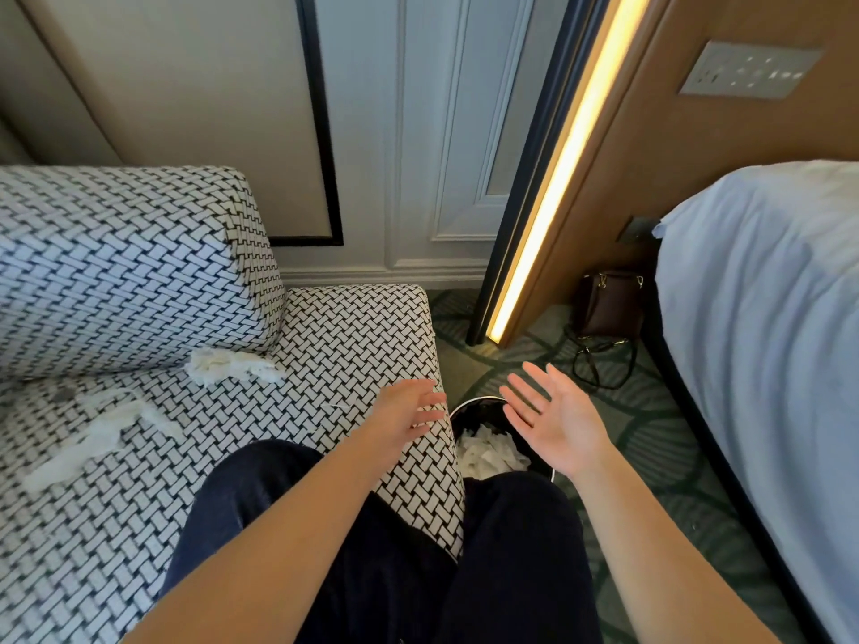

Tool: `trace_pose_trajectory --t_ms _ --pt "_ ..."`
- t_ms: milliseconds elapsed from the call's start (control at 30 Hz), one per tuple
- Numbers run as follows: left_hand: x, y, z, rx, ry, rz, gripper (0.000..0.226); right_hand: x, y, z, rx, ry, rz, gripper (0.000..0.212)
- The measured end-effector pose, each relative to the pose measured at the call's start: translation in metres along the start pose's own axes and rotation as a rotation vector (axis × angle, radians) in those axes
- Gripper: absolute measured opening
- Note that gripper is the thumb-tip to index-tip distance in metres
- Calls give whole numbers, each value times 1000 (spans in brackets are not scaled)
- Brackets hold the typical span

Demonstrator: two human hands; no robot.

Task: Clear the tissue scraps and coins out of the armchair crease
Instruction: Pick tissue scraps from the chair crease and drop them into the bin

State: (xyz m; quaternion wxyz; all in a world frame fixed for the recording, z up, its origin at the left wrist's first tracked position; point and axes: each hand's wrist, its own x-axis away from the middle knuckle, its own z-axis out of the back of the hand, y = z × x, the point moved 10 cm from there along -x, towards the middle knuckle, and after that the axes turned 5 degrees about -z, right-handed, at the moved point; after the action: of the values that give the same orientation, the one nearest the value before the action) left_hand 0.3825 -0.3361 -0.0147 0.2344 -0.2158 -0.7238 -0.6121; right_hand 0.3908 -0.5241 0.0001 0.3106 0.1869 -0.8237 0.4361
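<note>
Your left hand [409,406] and right hand [548,416] hang spread and empty either side of the bin [474,401], parked at the armchair's [348,327] right edge for short drops; tissue scraps [227,364] lie along its back crease, coins unclear

A glowing light strip [558,178] edges a wood panel [674,178]. Left of the strip stands a pale panelled wall [418,132], right of it a bed [767,318], below it green patterned carpet [650,434].

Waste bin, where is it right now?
Head view: the black waste bin sits on the carpet just right of the armchair seat, below the left hand and right hand, with tissue inside.
</note>
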Motion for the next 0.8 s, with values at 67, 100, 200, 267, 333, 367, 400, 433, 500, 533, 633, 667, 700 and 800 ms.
trace_pose_trajectory --t_ms 67,100,200,267,333,367,400,433,500,533,633,667,700,800 --pt "7 10 19 32 24 -32 29 2 8 -23 85 3 13 36" --pt "11 13 29 55 41 -40 28 3 12 -35 120 -2 15 34" --pt "24 26 70 169 101 -90 25 8 31 -79 192 -28 21 26" --pt "30 34 94 228 143 -122 25 11 42 -102 251 -44 33 22" --pt "38 38 136 287 233 -157 24 15 61 -136 323 -73 38 20" --pt "42 38 155 305 274 -170 23 15 71 -150 344 -86 38 19" --pt "45 38 176 319 313 -179 23 16 82 -165 361 -105 36 18" --pt "49 35 195 338 349 -186 24 18 93 -181 387 -132 35 18" --pt "57 24 233 361 420 -187 23 20 116 -211 468 -184 33 16" --pt "63 13 258 378 466 -178 22 19 134 -231 533 -212 27 16" --pt "74 -17 297 404 551 -115 24 19 164 -265 694 -268 65 13" --pt "77 -27 304 413 571 -96 24 18 171 -274 764 -279 95 14" --pt "84 -39 320 424 602 -79 24 16 186 -289 862 -304 123 15" --pt "99 -67 344 444 662 -30 21 11 216 -318 1178 -383 262 24"
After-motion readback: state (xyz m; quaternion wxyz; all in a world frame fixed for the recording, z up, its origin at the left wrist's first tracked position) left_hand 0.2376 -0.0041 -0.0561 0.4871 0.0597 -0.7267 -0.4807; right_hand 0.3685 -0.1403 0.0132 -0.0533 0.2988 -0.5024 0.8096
